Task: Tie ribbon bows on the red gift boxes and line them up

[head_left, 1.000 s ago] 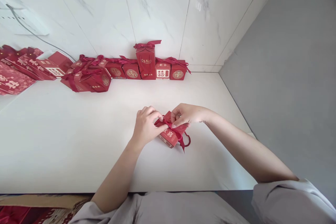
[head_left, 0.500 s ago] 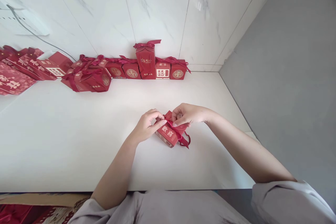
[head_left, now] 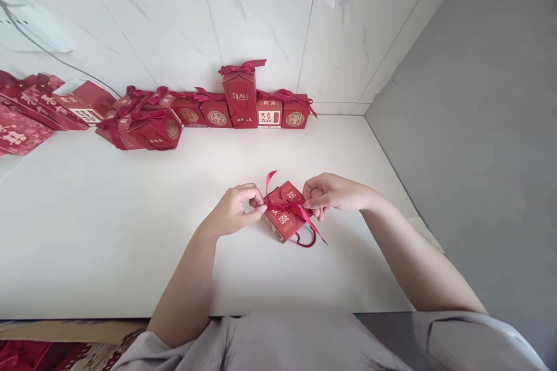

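One red ribbon | left fingers pinching it | right fingers pinching it | red box beneath

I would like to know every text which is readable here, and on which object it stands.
"喜": nearest box; the character beside it is partly covered by ribbon.
"百年好": tall box; its fourth character is unclear.
"歡喜": box just right of that.
"囍": the same box's white panel.
"囍": open box at left.
Too small or blurred: round gold seals, far-left packages, tiny print.
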Demonstrator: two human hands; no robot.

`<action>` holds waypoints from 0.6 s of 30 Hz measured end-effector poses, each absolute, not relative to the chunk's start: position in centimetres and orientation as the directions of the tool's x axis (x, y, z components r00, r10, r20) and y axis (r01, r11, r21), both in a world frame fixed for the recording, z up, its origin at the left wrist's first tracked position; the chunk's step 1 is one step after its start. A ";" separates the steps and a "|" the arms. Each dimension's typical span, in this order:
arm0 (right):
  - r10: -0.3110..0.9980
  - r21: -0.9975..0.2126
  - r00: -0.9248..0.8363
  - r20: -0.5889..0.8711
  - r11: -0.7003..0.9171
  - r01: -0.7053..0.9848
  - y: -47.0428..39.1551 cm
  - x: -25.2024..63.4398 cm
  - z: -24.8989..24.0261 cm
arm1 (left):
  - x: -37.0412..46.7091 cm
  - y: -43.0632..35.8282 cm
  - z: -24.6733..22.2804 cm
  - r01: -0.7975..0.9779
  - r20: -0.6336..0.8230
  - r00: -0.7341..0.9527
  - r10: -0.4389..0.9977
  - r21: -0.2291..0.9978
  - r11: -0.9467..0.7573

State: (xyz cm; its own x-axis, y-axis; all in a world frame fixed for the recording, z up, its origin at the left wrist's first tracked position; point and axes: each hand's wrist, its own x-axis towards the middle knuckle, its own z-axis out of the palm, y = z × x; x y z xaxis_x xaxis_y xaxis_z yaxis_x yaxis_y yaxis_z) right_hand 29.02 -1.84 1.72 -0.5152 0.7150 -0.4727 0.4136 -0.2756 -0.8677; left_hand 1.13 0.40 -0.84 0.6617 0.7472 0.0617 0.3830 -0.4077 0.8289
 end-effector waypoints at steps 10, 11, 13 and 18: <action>0.799 -0.898 -0.432 -0.418 -0.293 0.328 -3.5 29.2 1.2 | 3.1 -0.2 -1.8 0.340 0.226 0.509 0.831 0.834 -0.435; 0.817 -0.904 -0.422 -0.393 -0.259 0.340 -3.7 29.1 1.1 | 3.5 -0.3 -2.0 0.341 0.239 0.481 0.843 0.835 -0.431; 0.864 -0.916 -0.395 -0.312 -0.162 0.368 -4.1 29.0 0.8 | 4.3 -0.7 -2.2 0.346 0.234 0.429 0.873 0.850 -0.397; 0.931 -0.937 -0.349 -0.104 0.026 0.350 -4.3 28.6 -0.1 | 5.4 -1.3 -2.8 0.314 0.157 0.443 0.883 0.895 -0.317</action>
